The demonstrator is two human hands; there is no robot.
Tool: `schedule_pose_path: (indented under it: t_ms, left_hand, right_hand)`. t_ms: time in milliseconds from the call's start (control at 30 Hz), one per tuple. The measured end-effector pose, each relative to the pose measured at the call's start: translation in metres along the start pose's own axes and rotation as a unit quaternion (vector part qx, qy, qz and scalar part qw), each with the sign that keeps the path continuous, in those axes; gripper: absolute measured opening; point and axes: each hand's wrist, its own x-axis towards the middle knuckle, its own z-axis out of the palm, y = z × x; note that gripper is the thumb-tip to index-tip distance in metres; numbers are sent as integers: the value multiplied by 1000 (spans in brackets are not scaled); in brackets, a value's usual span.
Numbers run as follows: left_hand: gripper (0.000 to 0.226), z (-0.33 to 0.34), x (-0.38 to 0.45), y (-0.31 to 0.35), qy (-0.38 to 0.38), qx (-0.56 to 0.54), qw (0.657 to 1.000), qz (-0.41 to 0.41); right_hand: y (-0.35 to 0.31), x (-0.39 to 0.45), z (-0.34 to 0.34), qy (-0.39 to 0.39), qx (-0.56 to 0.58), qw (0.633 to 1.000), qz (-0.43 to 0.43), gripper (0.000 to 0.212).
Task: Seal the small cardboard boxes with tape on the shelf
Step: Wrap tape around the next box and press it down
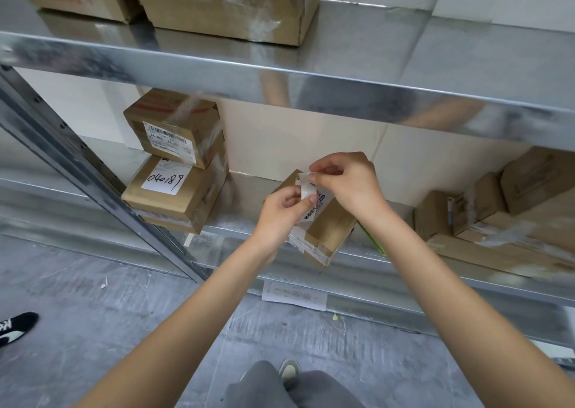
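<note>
A strip of tape (308, 186) is pinched between the left hand (281, 213) and right hand (345, 183), directly above the small cardboard box (326, 230) overhanging the shelf (242, 231) edge, its long axis running near-to-far.

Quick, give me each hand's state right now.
Left hand: pinches the lower end of the tape strip.
Right hand: pinches the strip's upper end, above the small cardboard box.

Both bare forearms reached forward, hands close together at mid-height. Left hand (284, 208) pinched with curled fingers; right hand (345, 180) pinched just above, wrist bent down.
</note>
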Motion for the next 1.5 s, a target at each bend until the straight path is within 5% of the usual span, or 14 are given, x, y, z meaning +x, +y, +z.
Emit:
schedule_pose_path:
  t_ms: [167,533,900,1067,1267,1433,1500]
  left_hand:
    - [30,-1,-1,2,41,-7,999,-18]
    - [14,-3,3,6,124,-69,990,-26]
    - [13,-20,9,3,102,-127,987,-13]
    - [6,-42,23,-1,126,-100,987,-2]
    - [26,-97,56,-45,214,237,947,-12]
    - [14,-111,70,-86,152,393,905,-54]
    - [28,-107,75,-89,150,412,897,-51]
  right_hand:
    - [3,-1,2,-10,9,999,38,7]
    - [10,0,24,-1,118,982,149,11]
    - [22,8,50,15,156,982,105,6]
    - [32,20,58,2,163,977,135,22]
    - [60,34,51,-72,-102,990,70,76]
    - [74,39,67,-212,-330,920,-8,131]
    - [79,42,72,-225,-374,899,-12,138]
